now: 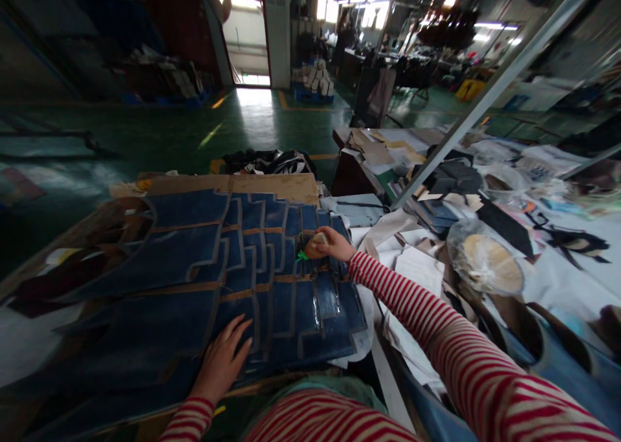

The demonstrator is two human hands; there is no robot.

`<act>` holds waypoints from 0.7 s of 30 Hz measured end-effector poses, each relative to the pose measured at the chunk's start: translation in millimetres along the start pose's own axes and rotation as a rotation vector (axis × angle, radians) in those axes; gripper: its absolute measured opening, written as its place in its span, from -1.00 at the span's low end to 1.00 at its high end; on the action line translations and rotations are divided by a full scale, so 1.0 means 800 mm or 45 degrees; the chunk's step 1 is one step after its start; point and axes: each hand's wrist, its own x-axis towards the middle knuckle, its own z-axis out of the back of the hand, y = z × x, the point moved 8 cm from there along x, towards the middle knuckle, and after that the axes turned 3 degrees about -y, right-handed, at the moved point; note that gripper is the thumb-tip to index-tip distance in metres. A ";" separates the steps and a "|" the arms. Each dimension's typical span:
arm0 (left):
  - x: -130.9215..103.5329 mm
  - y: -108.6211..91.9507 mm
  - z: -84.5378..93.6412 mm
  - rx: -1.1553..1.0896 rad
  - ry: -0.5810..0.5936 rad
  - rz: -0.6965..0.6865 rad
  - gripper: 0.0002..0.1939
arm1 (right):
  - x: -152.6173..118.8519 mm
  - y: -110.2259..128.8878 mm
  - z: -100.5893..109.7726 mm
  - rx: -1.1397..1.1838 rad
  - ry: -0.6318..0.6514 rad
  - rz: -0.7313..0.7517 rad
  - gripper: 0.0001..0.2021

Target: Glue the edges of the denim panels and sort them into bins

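Note:
Dark blue leather-like panels [189,254] with grey edges lie overlapped in stepped rows on the table in front of me. My right hand [330,244] is closed round the pale handle of a brush [316,246], low over the panels on the right side. Something bright green shows at the brush's lower end; its tip is too blurred to make out. Wet, shiny streaks [327,303] run over the panels just below this hand. Near the front edge, my left hand [226,358] rests on the panels with its fingers spread.
Brown cardboard [272,186] lies along the far edge of the panels. To the right, a cluttered table holds papers [420,267], a plastic-wrapped round item [488,261] and dark stacked pieces [453,176]. A slanting metal pole [485,102] rises there. Curved blue pieces [563,345] lie at lower right.

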 end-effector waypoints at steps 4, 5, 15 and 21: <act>-0.001 -0.001 0.002 -0.016 -0.040 -0.017 -0.62 | -0.002 -0.007 0.002 0.017 -0.053 -0.057 -0.56; -0.001 -0.001 0.002 -0.018 -0.045 -0.018 -0.62 | -0.002 -0.005 0.006 -0.007 -0.100 -0.045 -0.56; -0.002 -0.001 0.001 -0.032 -0.006 0.000 -0.60 | -0.022 0.012 0.001 0.010 0.038 -0.116 -0.56; -0.002 -0.004 0.002 -0.025 0.007 0.015 -0.61 | -0.029 0.011 -0.008 0.041 0.111 -0.153 -0.53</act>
